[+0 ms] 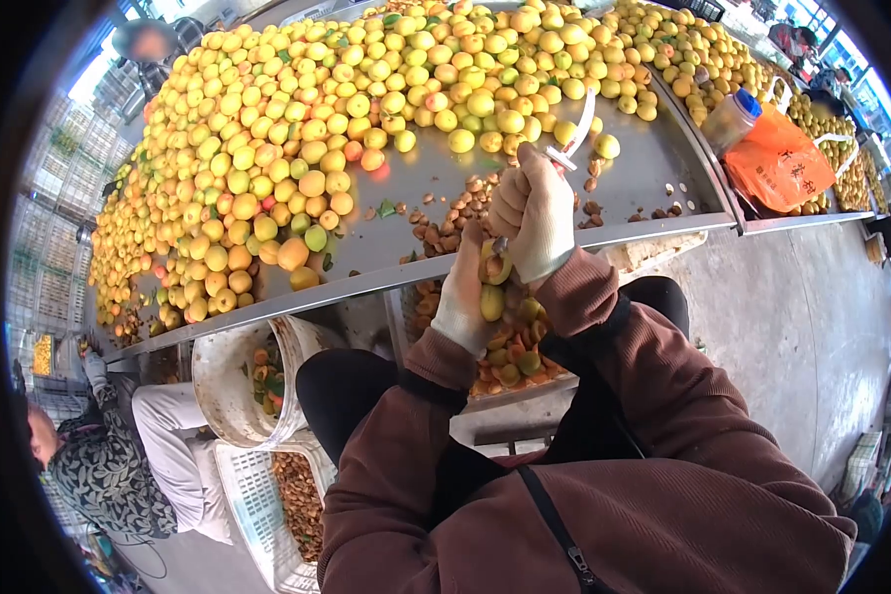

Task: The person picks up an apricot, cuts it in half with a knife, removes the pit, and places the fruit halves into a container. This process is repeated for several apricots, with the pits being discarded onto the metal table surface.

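My left hand [462, 297], in a white glove, is closed around a split apricot [494, 265] with a brown pit [500, 245] showing at its top. My right hand [540, 213], also gloved, is wrapped round a small knife [582, 129], its curved pale blade pointing up and away from me. The lower part of the right fist meets the fruit; the exact contact is hidden. Below both hands, a crate of halved apricots [515, 356] stands between my knees. Brown pits [455, 220] lie heaped on the metal table just beyond my hands.
Whole apricots [267, 129] pile over the metal table [421, 269]. At right stand an orange bag [777, 163] and a blue-lidded jar [731, 121]. Left of my knee are a tilted white bucket [230, 381] and a white basket of pits [252, 515]. Another person [119, 465] sits at left.
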The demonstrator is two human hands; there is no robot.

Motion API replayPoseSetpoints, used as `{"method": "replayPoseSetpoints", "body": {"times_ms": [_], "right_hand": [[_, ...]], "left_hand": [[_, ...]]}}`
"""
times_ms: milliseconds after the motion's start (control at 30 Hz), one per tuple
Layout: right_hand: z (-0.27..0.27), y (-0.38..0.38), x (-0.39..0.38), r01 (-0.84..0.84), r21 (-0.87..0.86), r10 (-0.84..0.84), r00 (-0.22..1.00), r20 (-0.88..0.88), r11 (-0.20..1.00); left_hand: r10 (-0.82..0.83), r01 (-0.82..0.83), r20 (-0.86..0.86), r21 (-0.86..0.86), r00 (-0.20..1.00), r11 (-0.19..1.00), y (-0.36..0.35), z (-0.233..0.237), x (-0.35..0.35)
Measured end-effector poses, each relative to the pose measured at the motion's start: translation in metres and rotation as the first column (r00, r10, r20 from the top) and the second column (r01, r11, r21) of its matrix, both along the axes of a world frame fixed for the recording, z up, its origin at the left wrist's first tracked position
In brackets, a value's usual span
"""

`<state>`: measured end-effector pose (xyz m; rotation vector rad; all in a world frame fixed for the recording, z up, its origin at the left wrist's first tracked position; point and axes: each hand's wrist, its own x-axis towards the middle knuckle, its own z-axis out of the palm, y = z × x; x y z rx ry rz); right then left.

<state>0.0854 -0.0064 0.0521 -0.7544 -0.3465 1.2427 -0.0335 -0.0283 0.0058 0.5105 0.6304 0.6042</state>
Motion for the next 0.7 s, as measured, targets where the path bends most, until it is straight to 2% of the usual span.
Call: {"method": "replayPoseSetpoints", "body": {"times_ms": [33, 67, 133, 167, 267, 333, 367, 400, 433, 467, 533, 567, 600, 633, 667, 700], "right_hand": [[0.001, -0.003, -0.004, 0.005, 0.043, -0.006, 0.999, 0.035, 0.999], [0.004, -0.004, -0.007, 0.007, 0.089, -0.014, 0.997, 0.071, 0.996], [0.007, -0.003, -0.006, -0.011, 0.076, 0.005, 0.997, 0.075, 0.997], [0.003, -0.002, -0.005, -0.041, 0.107, 0.035, 0.998, 0.057, 0.993], [-0.003, 0.003, 0.002, -0.13, 0.116, 0.127, 0.991, 0.035, 0.985], [-0.001, 0.003, 0.002, -0.187, 0.092, 0.186, 0.982, 0.024, 0.978], [-0.001, 0.002, 0.002, -0.218, 0.077, 0.216, 0.976, 0.029, 0.973], [0.001, 0.002, 0.001, -0.25, 0.062, 0.248, 0.968, 0.035, 0.966], [0.001, 0.001, 0.001, -0.248, 0.06, 0.246, 0.969, 0.032, 0.967], [0.002, 0.002, 0.0, -0.241, 0.068, 0.24, 0.971, 0.027, 0.968], [0.011, -0.001, -0.007, -0.232, 0.078, 0.231, 0.973, 0.017, 0.97], [0.016, -0.007, -0.013, -0.143, 0.047, 0.141, 0.989, 0.04, 0.989], [0.021, -0.009, -0.017, -0.053, 0.023, 0.051, 0.996, 0.066, 0.998], [0.009, -0.005, -0.018, -0.026, 0.139, 0.04, 0.994, -0.103, 0.99], [-0.002, -0.002, -0.019, -0.027, 0.138, 0.042, 0.993, -0.108, 0.99], [-0.006, -0.002, -0.023, 0.035, 0.166, -0.035, 0.999, -0.003, 0.986]], "left_hand": [[0.032, -0.026, 0.067, -0.09, 0.997, 0.996, 0.003, -0.005, 0.005], [0.039, -0.032, 0.074, -0.086, 0.997, 0.996, 0.004, -0.004, 0.004], [-0.007, 0.022, 0.226, -0.063, 0.974, 0.998, 0.006, -0.001, -0.001], [-0.004, 0.019, 0.229, -0.063, 0.973, 0.998, 0.006, 0.001, -0.001], [-0.013, 0.029, 0.181, -0.086, 0.983, 0.996, 0.008, 0.006, -0.001], [-0.002, 0.002, 0.049, -0.002, 0.999, 1.0, 0.007, 0.007, -0.001], [-0.005, 0.006, 0.045, -0.005, 0.999, 1.0, 0.006, 0.008, 0.0], [0.073, -0.07, -0.046, 0.061, 0.996, 0.996, 0.004, 0.01, 0.001], [0.156, -0.139, -0.132, 0.133, 0.979, 0.981, 0.002, 0.012, 0.003], [0.155, -0.138, -0.134, 0.132, 0.979, 0.982, 0.001, 0.014, 0.004], [0.274, -0.197, -0.204, 0.333, 0.94, 0.922, -0.001, 0.016, 0.004], [0.275, -0.196, -0.208, 0.334, 0.939, 0.922, 0.005, 0.003, 0.001], [0.163, -0.114, -0.155, 0.287, 0.974, 0.951, 0.016, -0.02, -0.005], [0.05, -0.025, -0.097, 0.242, 0.994, 0.97, 0.023, -0.026, -0.009], [0.051, -0.025, -0.102, 0.242, 0.993, 0.97, 0.025, -0.033, -0.004], [0.195, -0.095, -0.17, 0.466, 0.966, 0.88, 0.023, -0.034, 0.007]]}}
